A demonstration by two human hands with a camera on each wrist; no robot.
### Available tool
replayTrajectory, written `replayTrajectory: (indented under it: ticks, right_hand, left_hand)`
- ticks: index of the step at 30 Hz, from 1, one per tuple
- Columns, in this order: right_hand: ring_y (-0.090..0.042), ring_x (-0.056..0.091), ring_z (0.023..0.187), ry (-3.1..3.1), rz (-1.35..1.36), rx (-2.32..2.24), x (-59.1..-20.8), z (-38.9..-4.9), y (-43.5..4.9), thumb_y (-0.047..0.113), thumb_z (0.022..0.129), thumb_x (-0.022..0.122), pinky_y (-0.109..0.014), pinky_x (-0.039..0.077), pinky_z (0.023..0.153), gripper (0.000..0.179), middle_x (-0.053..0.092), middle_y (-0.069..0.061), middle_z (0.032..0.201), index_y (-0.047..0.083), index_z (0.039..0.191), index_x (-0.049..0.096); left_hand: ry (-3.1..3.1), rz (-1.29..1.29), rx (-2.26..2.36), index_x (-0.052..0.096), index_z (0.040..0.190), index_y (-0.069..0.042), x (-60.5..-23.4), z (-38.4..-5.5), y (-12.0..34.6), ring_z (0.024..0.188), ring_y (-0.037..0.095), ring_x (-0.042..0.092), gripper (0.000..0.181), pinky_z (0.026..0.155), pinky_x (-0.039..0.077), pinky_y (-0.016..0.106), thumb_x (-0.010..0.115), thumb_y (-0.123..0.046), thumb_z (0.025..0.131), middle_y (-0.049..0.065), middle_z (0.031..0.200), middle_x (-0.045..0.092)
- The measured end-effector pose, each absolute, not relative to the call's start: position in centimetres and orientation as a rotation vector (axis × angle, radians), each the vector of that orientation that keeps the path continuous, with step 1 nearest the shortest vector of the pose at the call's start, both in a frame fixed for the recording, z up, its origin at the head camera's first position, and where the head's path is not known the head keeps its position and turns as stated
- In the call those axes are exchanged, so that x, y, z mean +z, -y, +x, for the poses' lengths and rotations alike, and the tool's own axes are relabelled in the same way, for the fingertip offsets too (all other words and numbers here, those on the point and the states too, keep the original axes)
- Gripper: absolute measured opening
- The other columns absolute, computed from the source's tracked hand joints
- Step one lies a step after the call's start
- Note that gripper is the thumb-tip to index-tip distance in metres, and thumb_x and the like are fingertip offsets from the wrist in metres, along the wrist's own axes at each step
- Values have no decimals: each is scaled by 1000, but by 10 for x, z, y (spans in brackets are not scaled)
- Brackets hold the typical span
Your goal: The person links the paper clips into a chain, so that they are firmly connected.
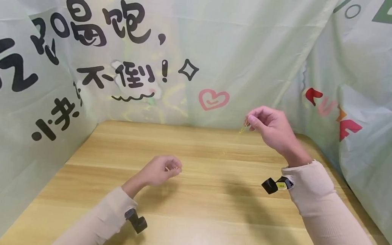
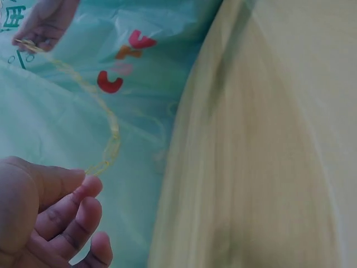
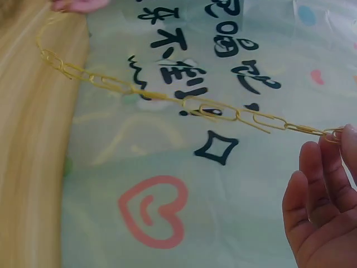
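A chain of several linked yellow paper clips [image 3: 262, 120] hangs in a sagging curve between my two hands. My right hand [image 1: 270, 127], the higher one, pinches one end between thumb and forefinger above the far right of the table. Lower and to the left, my left hand [image 1: 160, 169] holds the other end at its thumb and fingertip, as the left wrist view shows. Only a short stretch of the chain [image 1: 243, 129] stands out in the head view; the rest is too faint against the wood.
Beneath both hands lies a wood-grain table [image 1: 189, 217]. Pale green printed cloth [image 1: 241, 57] rises behind it and along both sides, with black lettering [image 1: 128, 23] and a pink heart [image 1: 214, 100]. Each sleeve cuff carries a small black camera [image 1: 270, 185].
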State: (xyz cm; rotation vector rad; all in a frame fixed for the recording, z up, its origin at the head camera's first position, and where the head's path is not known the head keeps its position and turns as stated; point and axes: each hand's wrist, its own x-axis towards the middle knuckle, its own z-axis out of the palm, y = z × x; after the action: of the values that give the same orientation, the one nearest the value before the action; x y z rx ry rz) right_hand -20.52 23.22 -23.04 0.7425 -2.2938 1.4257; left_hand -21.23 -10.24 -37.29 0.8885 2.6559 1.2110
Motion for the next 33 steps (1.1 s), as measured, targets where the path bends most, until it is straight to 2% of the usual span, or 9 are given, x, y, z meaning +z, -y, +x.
replayTrajectory:
  ticks: [6,12,18,22,25,29,33]
  right_hand:
    - [-13,58,68,2324,769,1428,-253,-206,-231,-1,96,56,-21,49,62,9,64,-11,82,-8,93,62]
    - [-15,61,70,2335,848,1423,-278,-209,-223,-5,97,52,-23,50,64,10,67,-13,80,-6,93,61]
    - [-17,57,67,2333,910,1449,-297,-209,-209,-5,96,53,-24,46,58,9,64,-9,76,-3,94,62]
    - [-25,56,66,2313,974,1495,-304,-209,-199,-6,96,52,-26,48,58,10,61,-12,76,-4,94,61]
    - [-24,57,66,2320,996,1520,-307,-209,-192,-7,96,51,-29,50,59,10,60,-15,77,-5,95,61]
    - [-21,58,66,2360,967,1526,-308,-206,-184,-5,96,54,-32,51,59,7,60,-11,77,-4,98,61]
    - [-20,57,65,2389,928,1554,-308,-204,-177,-4,94,58,-36,51,58,4,60,-7,76,-1,96,59]
  left_hand:
    - [-2645,970,1196,65,112,-3,-362,-210,103,84,13,59,22,78,53,31,67,-9,90,1,99,67]
    - [-2657,977,1255,67,109,-2,-357,-208,98,83,15,63,18,75,53,29,62,-13,95,2,95,69]
    - [-2699,1032,1363,69,104,-5,-357,-207,90,83,14,63,17,74,54,29,60,-16,97,4,94,70]
    - [-2707,1062,1438,68,102,-3,-355,-207,84,90,18,62,18,77,54,31,57,-17,99,5,100,68]
    - [-2670,1071,1512,64,102,-1,-353,-205,79,90,24,63,18,79,54,32,54,-15,100,6,98,67]
    - [-2596,1056,1617,62,100,0,-351,-203,74,79,33,63,13,72,54,31,53,-10,100,6,86,65]
    - [-2615,1009,1658,65,103,1,-349,-201,70,70,29,61,15,62,52,29,58,-12,98,4,80,63]
